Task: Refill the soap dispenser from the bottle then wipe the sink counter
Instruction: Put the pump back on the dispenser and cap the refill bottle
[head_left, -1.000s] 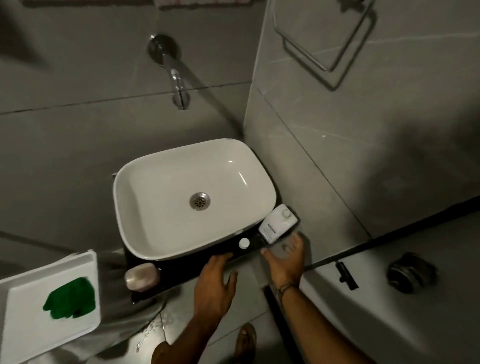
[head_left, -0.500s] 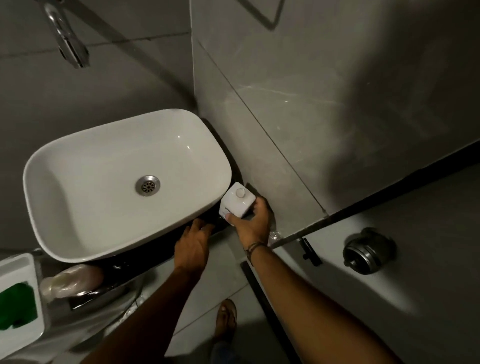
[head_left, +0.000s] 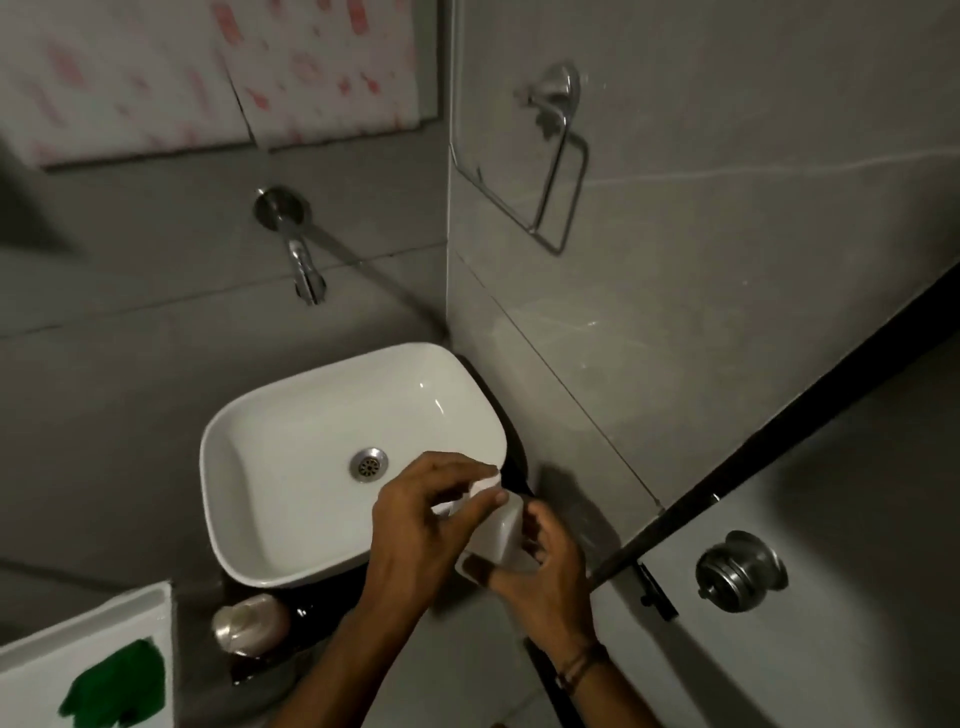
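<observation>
Over the white rectangular ceramic basin's (head_left: 291, 467) front-right rim, right hand (head_left: 550, 582) cups the small white square plastic soap dispenser (head_left: 496, 535) w/ fingers closed round it, steadying it as left hand (head_left: 415, 525) pinches its top, prob. to open for refill.

Two bare forearms, no sleeves in view; the right hand (head_left: 550, 577) has a dark cord bracelet (head_left: 579, 667) at its wrist, thin strands bunched just behind the hand; the left hand (head_left: 415, 530) has no ring, watch or band; fingers (head_left: 485, 501) bare, nails short.
</observation>
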